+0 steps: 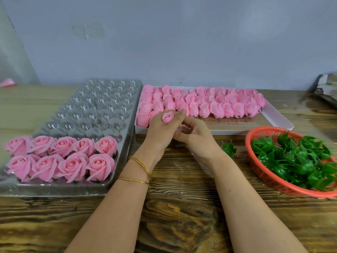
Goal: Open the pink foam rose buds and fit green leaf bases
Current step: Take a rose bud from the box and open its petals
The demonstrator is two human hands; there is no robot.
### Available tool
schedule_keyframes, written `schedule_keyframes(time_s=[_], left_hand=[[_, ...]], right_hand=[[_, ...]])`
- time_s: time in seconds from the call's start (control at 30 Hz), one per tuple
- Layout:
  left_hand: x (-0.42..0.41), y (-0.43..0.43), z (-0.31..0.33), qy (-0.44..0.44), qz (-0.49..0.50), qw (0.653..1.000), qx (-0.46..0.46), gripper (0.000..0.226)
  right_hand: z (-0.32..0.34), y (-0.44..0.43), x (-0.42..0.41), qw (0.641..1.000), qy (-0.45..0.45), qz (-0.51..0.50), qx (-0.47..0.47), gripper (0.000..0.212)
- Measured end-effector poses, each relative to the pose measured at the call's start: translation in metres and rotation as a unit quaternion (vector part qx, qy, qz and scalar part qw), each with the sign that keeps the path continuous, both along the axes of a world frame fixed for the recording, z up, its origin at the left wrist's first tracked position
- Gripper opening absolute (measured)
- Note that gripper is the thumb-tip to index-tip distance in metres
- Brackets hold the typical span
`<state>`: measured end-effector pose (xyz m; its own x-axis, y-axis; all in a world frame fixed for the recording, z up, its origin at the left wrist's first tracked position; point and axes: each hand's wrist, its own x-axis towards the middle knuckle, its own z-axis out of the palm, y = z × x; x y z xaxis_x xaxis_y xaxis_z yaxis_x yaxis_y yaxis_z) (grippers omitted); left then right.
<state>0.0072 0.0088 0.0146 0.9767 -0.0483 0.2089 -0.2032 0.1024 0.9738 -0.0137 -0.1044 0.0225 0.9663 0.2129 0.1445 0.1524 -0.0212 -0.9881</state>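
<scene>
Left hand [160,130] grip clamps a pink rose bud [168,116]; right hand [193,134] grip loosely apart.

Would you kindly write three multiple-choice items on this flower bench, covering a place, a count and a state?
1. Where do the loose green leaf bases mostly lie?
A. in the red basket
B. in the clear tray
C. in the white box

2. How many finished roses sit in the clear plastic tray?
A. five
B. nine
C. twelve

3. What is the state of the bud in the left hand?
A. fully opened
B. lying on the table
C. held up, still mostly closed

Answers: 1 A, the green pieces fill the basket at the right. 2 B, a row of five and a row of four. 3 C, the left fingers grip it, petals tight.
</scene>
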Motion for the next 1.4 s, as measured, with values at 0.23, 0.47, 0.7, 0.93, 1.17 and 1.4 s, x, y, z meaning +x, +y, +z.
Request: schedule_keyframes(time_s=[0.23, 0.47, 0.7, 0.93, 1.17, 1.4], left_hand=[[0.000, -0.002, 0.001, 0.002, 0.035, 0.999, 0.002, 0.018], [-0.005, 0.000, 0.005, -0.117, 0.102, 0.978, 0.137, 0.035], [-0.009, -0.004, 0.004, -0.093, 0.081, 0.977, 0.173, 0.026], [-0.009, -0.003, 0.002, -0.115, 0.075, 0.979, 0.151, 0.027], [-0.010, -0.004, 0.002, -0.123, 0.069, 0.978, 0.152, 0.029], [-0.011, -0.007, 0.003, -0.118, 0.071, 0.980, 0.144, 0.012]], right_hand=[[-0.001, 0.001, 0.001, 0.999, 0.019, 0.003, 0.029, 0.035], [0.002, 0.000, 0.007, 0.991, 0.038, -0.106, 0.077, 0.025], [0.002, 0.005, 0.002, 0.994, 0.001, -0.103, 0.026, 0.028], [0.002, 0.006, 0.001, 0.995, -0.007, -0.094, 0.011, 0.023], [0.002, 0.004, -0.001, 0.996, -0.015, -0.090, 0.001, 0.023], [0.003, 0.005, 0.001, 0.993, -0.018, -0.114, 0.005, 0.029]])
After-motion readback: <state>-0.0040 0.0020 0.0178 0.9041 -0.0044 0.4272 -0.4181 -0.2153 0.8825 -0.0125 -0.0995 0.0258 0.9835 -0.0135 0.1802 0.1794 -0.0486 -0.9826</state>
